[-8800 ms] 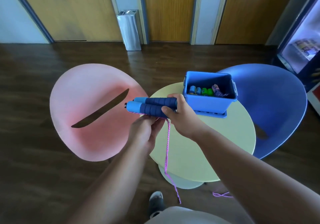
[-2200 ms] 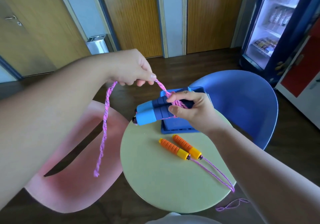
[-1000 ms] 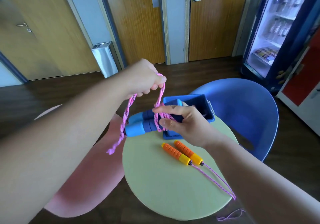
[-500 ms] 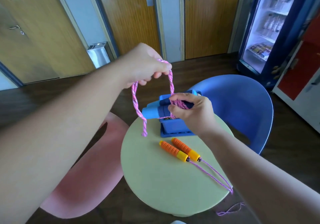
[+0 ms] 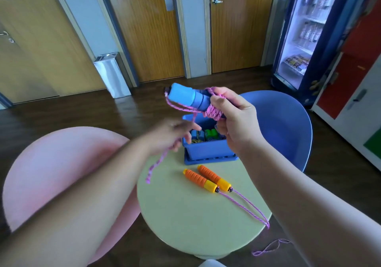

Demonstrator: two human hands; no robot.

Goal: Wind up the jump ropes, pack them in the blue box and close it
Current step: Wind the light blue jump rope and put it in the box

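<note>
Gripping 2 blue handles [image 5: 185,97] in right hand [image 5: 235,120], fingers curled round them and over the wound pink rope [image 5: 213,111]. Holding them above the blue box [image 5: 206,153], pale ends tilted up and to the left. Lowered left hand [image 5: 171,135] since 0.5 s ago: from above the handles to just left of the box rim. Blurred there, but closed loosely on the rope's free tail, hanging left of the box past the bench [image 5: 195,221] edge. Left 2nd jump rope [image 5: 207,179], orange-handled, unwound in front of the box, as before. Found box open, standing on blue lid [image 5: 210,159].
</note>
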